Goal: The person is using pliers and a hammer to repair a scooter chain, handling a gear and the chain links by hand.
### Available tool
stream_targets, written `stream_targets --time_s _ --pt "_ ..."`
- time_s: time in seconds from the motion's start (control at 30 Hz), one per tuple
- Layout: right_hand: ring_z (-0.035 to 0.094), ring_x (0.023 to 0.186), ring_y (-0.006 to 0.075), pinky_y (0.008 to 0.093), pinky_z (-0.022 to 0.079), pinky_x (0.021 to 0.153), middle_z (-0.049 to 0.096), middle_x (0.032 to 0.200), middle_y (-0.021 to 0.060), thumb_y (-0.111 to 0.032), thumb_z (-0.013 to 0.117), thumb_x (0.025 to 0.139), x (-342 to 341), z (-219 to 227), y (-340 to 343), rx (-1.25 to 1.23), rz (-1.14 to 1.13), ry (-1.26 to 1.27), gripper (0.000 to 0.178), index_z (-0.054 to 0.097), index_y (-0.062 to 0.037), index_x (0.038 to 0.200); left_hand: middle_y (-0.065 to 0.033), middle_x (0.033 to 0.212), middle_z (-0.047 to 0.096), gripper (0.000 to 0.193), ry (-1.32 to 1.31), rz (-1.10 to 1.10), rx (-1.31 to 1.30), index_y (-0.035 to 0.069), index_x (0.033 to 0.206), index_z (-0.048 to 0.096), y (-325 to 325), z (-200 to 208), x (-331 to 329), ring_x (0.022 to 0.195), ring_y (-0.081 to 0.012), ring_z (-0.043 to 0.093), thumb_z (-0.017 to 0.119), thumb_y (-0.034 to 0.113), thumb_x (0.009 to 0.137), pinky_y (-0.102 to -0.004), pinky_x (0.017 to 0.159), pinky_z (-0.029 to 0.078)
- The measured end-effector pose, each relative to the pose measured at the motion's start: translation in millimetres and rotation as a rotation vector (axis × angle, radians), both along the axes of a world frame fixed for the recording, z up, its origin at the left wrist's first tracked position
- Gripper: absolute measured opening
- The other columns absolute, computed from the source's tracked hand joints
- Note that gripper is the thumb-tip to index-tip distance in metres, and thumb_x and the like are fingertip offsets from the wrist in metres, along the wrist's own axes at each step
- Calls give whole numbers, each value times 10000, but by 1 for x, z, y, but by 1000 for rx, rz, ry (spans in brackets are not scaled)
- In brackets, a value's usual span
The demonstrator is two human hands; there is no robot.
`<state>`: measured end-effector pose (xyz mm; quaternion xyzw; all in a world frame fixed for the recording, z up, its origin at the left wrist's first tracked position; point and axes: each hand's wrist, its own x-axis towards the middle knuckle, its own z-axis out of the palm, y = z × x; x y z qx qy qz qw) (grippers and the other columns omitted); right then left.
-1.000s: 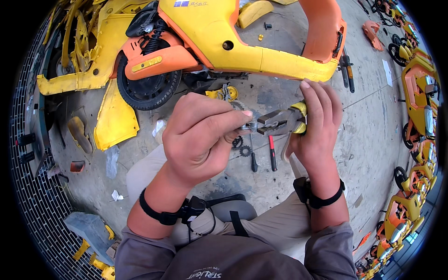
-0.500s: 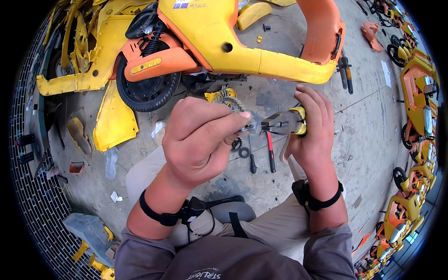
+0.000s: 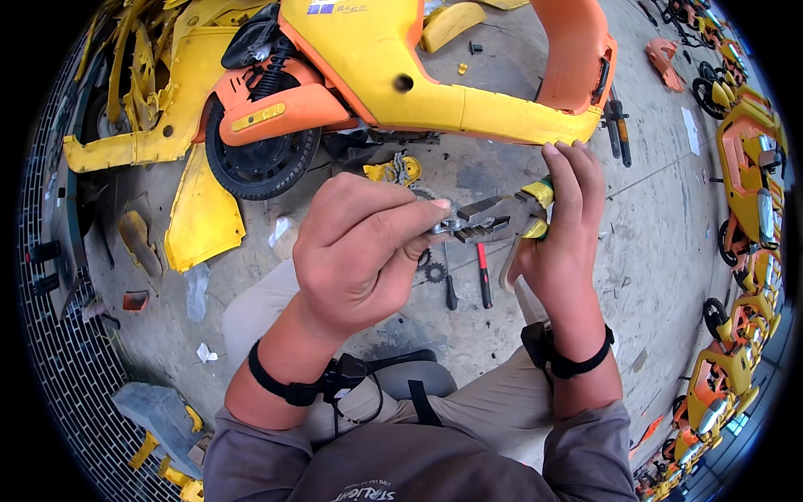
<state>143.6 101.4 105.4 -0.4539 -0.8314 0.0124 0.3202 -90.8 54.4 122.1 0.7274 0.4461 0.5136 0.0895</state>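
The left hand (image 3: pixel 355 251), just left of the middle of the view, was pinching a small silvery metal piece (image 3: pixel 449 224) between thumb and forefinger, the other fingers curled in. That piece stuck out from the fingertips near the centre of the view. At its three o'clock, the right hand (image 3: pixel 562 238) was grasping yellow-gripped pliers (image 3: pixel 527 213), their jaws parted and aimed at nine o'clock, right at the piece; whether they touched it could not be told.

On the concrete floor (image 3: pixel 652 251) beyond, a black-handled screwdriver (image 3: pixel 452 293) lay at the piece's six o'clock, a red-and-black-handled tool (image 3: pixel 484 276) at five, and a small toothed sprocket (image 3: pixel 436 272) between six and seven. A yellow-and-orange scooter (image 3: pixel 485 113) filled twelve o'clock of the view, and more scooters (image 3: pixel 757 159) lined its edge from two to four.
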Motion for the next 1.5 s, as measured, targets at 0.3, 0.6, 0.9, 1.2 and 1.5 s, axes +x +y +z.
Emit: stream_targets --time_s 0.3,0.6,0.9,1.2,1.5 --pt "486 1277 410 491 408 1079 516 1332 182 196 626 601 3 -3 -2 -19 -4 -3 804 525 -41 1363 -83 892 648 311 -26 -10 -32 18 1008 735 1 1 3 739 -216 586 798 -76 718 -292 665 474" --pt "482 1262 419 491 399 1080 508 1323 188 194 605 603 -1 -4 -4 -73 0 12 794 526 -41 1357 -72 875 675 343 -92 43 -84 48 964 760 -1 0 7 720 -243 599 763 -89 650 -335 628 481" --pt "483 1237 426 480 412 1057 496 1319 200 206 599 615 -4 -6 -6 -128 31 87 787 521 -38 1359 -88 910 636 284 -136 -18 -102 10 1036 725 -2 -1 6 748 -181 578 793 -75 774 -265 651 469" --pt "503 1228 408 461 425 1057 519 1311 206 180 604 668 -7 -12 -7 -166 40 92 697 515 -23 1329 -71 895 674 307 -233 19 -143 47 987 756 -3 -3 10 747 -210 608 811 -69 708 -308 637 487" --pt "554 1112 420 518 434 991 572 1190 200 137 639 618 -12 -7 -8 -83 27 23 634 549 -21 1225 -65 888 673 299 -265 25 -153 50 995 765 -5 -2 11 742 -203 600 811 -63 722 -306 643 483"
